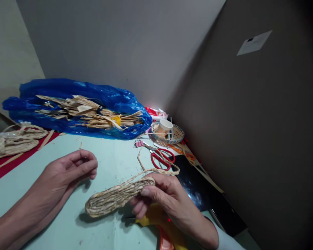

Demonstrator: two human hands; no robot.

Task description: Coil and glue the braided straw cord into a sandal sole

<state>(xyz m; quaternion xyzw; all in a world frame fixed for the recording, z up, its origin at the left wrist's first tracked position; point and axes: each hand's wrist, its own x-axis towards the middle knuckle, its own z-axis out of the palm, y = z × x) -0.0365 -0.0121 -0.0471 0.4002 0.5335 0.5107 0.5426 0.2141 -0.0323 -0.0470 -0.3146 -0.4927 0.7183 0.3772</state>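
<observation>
My right hand grips one end of a flat, sole-shaped coil of braided straw cord, thumb on top and fingers beneath. The coil is tilted just above the table. Its loose cord tail runs past my fingers and loops up over the red-handled scissors. Below my right hand lies a yellow glue gun with an orange trigger, partly hidden by the hand. My left hand hovers to the left of the coil, fingers curled inward and thumb against the index finger, with nothing visible in it.
Bundled dry straw strips lie in a blue plastic bag at the back. More braided pieces rest at far left on red cloth. Right of centre are a woven basket, paper cup, pink binder clip and black tablet-like slab.
</observation>
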